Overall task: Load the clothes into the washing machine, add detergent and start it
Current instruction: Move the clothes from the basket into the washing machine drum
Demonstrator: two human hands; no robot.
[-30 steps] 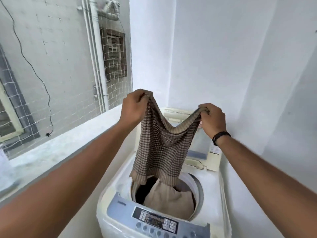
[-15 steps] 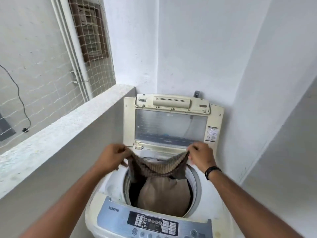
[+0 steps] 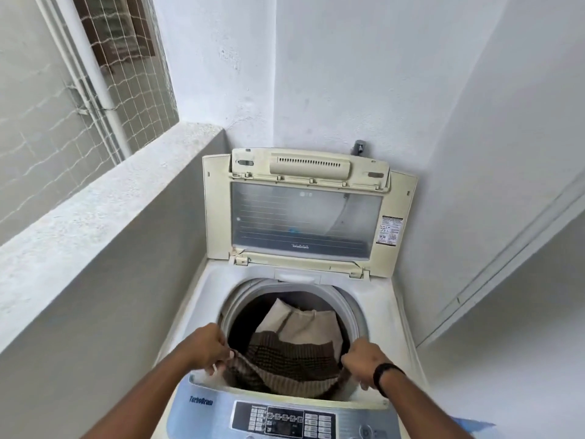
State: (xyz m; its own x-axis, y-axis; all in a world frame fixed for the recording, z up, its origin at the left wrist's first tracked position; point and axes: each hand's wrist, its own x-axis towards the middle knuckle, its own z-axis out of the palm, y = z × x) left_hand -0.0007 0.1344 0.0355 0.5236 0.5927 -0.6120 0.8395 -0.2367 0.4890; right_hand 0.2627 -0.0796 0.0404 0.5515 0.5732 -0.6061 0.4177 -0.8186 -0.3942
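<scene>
The brown checked garment [image 3: 285,364] sags into the washing machine [image 3: 384,307] drum at its front edge, each end pinched by the left hand [image 3: 209,348] and right hand [image 3: 364,359], both lower than half a second ago.

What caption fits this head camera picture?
Both hands, left and right, lower a brown checked garment into the open washing machine.

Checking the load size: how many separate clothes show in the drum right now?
2. A brown checked garment at the drum's front, held at its edge by both hands; a beige garment behind it, further back. More may lie hidden underneath.
</scene>
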